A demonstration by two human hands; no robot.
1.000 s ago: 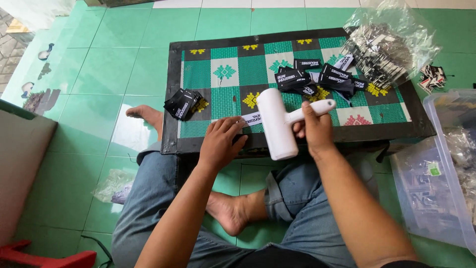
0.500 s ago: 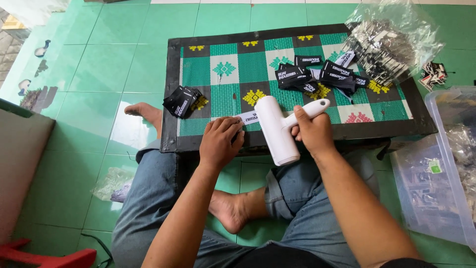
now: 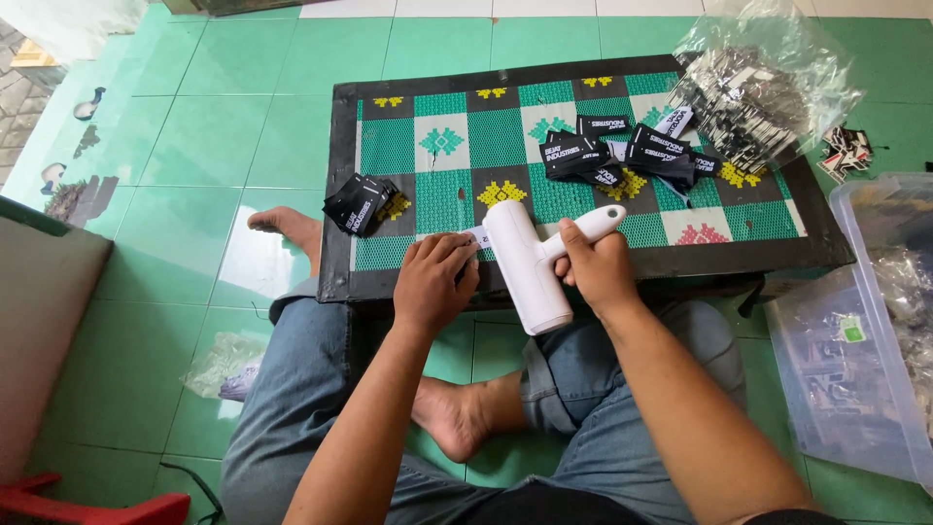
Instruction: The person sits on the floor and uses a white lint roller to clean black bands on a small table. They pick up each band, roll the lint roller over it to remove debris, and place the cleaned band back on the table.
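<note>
My right hand [image 3: 593,267] grips the handle of a white roller tool [image 3: 525,264] whose barrel lies across the near edge of a low table [image 3: 583,267] covered with a green patterned mat. My left hand [image 3: 434,282] presses a small white strip [image 3: 478,237] down on the mat just left of the roller. A stack of black labels [image 3: 360,204] sits at the left of the mat. A loose heap of black labels [image 3: 622,156] lies toward the far right.
A clear plastic bag of labels [image 3: 763,87] rests on the table's far right corner. A clear plastic bin [image 3: 865,331] stands on the floor at the right. My crossed legs and bare feet lie under the table on green floor tiles. A red object [image 3: 87,506] shows at bottom left.
The roller has shifted slightly left and nearer to me along the table edge. Both hands stay in the same grip.
</note>
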